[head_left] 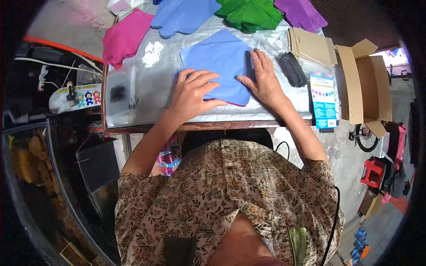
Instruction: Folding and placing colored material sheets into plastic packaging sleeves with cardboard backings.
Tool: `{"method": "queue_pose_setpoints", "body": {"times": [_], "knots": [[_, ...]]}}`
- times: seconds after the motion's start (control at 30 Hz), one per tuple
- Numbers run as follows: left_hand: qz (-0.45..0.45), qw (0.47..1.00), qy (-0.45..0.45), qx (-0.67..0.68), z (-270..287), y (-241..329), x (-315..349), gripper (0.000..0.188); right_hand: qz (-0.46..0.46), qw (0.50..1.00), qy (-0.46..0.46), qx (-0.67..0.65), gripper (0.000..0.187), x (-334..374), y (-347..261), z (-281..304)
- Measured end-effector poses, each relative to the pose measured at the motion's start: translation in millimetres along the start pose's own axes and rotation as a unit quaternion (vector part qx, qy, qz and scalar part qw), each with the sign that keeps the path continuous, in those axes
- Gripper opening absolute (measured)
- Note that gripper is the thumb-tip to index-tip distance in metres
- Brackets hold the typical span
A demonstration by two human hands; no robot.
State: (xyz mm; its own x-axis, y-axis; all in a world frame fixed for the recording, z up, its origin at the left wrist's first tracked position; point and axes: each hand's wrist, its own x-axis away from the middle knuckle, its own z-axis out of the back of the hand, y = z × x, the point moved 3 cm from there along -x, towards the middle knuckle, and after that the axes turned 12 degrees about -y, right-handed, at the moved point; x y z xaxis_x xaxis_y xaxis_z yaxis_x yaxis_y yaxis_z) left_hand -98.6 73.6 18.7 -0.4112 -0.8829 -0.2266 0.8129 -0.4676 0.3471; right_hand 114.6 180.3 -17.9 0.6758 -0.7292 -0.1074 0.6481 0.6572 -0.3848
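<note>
A blue cut-out sheet (217,62), star-like with rounded points and apparently of soft cloth or paper, lies flat in front of me on the table. A magenta edge peeks out beneath its near side. My left hand (195,92) rests on its near left part, the fingers slightly bent and apart, the thumb stretched along the near edge. Along the right edge lies my right hand (265,82), fingers extended and thumb on the sheet. Neither hand visibly grips anything. Whether more sheets are stacked underneath is hidden.
Magenta (126,37), blue (184,15), green (249,14) and purple (302,14) cut-out piles line the table's far side. White ties (152,54) lie left. Rightward are a black pouch (293,69), cardboard sheets (312,46), a printed card (323,99) and an open box (350,84).
</note>
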Motion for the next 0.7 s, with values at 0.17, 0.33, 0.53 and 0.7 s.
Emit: {"method": "queue_pose_setpoints", "body": {"times": [0.17, 0.33, 0.53, 0.7], "knots": [[-0.019, 0.996, 0.085, 0.017, 12, -20, -77, 0.02, 0.007, 1.0, 0.012, -0.025, 0.076, 5, -3, 34], [-0.035, 0.991, 0.129, -0.022, -16, -40, -187, 0.013, 0.041, 0.995, 0.027, -0.087, 0.06, 0, -4, 90], [0.005, 0.991, 0.051, -0.124, -57, -71, -233, 0.011, 0.008, 0.994, 0.025, -0.102, 0.047, 8, 34, 130], [0.063, 0.995, 0.055, 0.057, -47, -91, -246, 0.017, -0.012, 0.997, 0.001, -0.073, 0.041, -4, 68, 134]]}}
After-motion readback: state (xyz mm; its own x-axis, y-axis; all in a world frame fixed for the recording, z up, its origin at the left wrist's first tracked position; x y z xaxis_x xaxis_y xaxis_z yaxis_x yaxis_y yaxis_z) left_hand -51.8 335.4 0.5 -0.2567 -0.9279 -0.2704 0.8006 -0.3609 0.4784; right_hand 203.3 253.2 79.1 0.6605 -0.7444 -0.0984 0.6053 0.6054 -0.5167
